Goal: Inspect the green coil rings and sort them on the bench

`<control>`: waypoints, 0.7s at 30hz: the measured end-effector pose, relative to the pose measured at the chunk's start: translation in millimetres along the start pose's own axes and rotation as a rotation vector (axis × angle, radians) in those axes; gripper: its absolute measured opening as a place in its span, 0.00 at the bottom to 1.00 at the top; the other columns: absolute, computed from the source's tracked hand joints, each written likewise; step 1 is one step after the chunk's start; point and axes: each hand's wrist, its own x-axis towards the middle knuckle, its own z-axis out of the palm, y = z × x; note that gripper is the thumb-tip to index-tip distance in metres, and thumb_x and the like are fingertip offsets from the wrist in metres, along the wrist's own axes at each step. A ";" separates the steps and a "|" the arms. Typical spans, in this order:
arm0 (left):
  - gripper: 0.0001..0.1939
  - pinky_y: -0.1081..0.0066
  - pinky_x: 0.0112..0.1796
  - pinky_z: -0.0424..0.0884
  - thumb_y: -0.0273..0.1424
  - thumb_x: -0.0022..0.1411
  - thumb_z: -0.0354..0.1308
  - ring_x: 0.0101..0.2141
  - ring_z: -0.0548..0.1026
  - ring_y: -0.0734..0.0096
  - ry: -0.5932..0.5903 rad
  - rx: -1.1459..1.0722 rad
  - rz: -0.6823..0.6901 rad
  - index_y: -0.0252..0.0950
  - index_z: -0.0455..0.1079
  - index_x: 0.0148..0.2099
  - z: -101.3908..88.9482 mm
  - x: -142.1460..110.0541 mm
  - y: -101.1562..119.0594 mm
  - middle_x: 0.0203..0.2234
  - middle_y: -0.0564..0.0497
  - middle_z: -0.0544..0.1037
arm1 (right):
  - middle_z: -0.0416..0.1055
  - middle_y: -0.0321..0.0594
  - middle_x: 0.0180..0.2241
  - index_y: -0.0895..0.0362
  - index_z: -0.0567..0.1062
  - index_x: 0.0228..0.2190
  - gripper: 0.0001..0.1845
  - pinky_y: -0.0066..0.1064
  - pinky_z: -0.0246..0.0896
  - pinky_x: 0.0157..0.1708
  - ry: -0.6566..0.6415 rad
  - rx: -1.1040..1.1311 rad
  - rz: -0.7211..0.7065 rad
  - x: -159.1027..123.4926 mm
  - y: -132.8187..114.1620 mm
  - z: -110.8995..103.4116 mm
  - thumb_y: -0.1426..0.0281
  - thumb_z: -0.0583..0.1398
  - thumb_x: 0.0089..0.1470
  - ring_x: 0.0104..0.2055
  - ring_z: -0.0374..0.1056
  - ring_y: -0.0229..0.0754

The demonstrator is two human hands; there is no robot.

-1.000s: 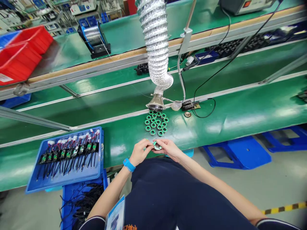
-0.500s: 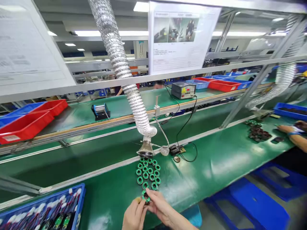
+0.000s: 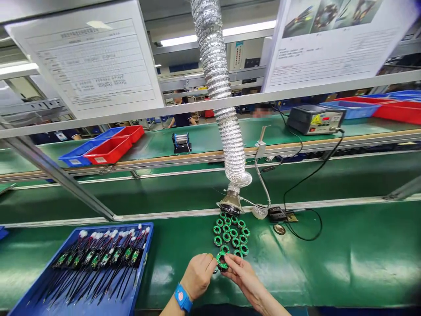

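Note:
My right hand (image 3: 245, 277) pinches a green ring-shaped circuit board (image 3: 219, 258) by its right side, holding it tilted above the bench. Close against the ring's left edge is my left hand (image 3: 201, 274), its fingers curled together and a blue band on the wrist. What the left fingertips grip, if anything, is hidden; a small roundish piece shows just beneath them. Just beyond both hands, several similar green rings (image 3: 226, 237) lie grouped on the green bench, below the metal hood (image 3: 230, 202) of a silver duct.
At the left, a blue tray (image 3: 148, 245) holds several small wired circuit boards. Right of the hood are a round metal lid-like piece (image 3: 279, 229) and a black cable. A solder wire spool (image 3: 181, 142), red bins (image 3: 108, 150) and a soldering station (image 3: 315, 120) occupy the shelf.
The view has turned left, bringing the whole group of wired boards into sight. My left hand has shifted to the ring's left side with its fingers curled. The right still holds the ring.

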 end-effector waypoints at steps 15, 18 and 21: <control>0.13 0.71 0.31 0.69 0.40 0.63 0.55 0.29 0.73 0.71 -0.067 -0.749 -0.902 0.35 0.69 0.35 1.9 -13.5 17.8 0.28 0.49 0.74 | 0.77 0.46 0.45 0.55 0.79 0.43 0.32 0.34 0.69 0.48 0.000 -0.276 -0.034 19.4 13.4 -18.0 0.57 0.74 0.34 0.50 0.72 0.50; 0.08 0.71 0.34 0.68 0.34 0.67 0.52 0.32 0.73 0.70 -0.069 -0.322 -0.512 0.37 0.69 0.38 -0.1 -19.6 13.9 0.31 0.49 0.75 | 0.78 0.45 0.42 0.55 0.79 0.42 0.31 0.33 0.71 0.45 -0.018 -0.197 0.047 18.2 16.3 -15.7 0.56 0.74 0.35 0.48 0.73 0.49; 0.08 0.72 0.31 0.67 0.33 0.69 0.49 0.31 0.72 0.71 -0.041 -0.148 -0.448 0.37 0.67 0.39 -0.7 -19.1 12.5 0.31 0.50 0.74 | 0.78 0.43 0.42 0.54 0.81 0.39 0.29 0.35 0.72 0.46 -0.023 -0.118 0.090 18.1 16.4 -10.6 0.58 0.75 0.32 0.45 0.74 0.49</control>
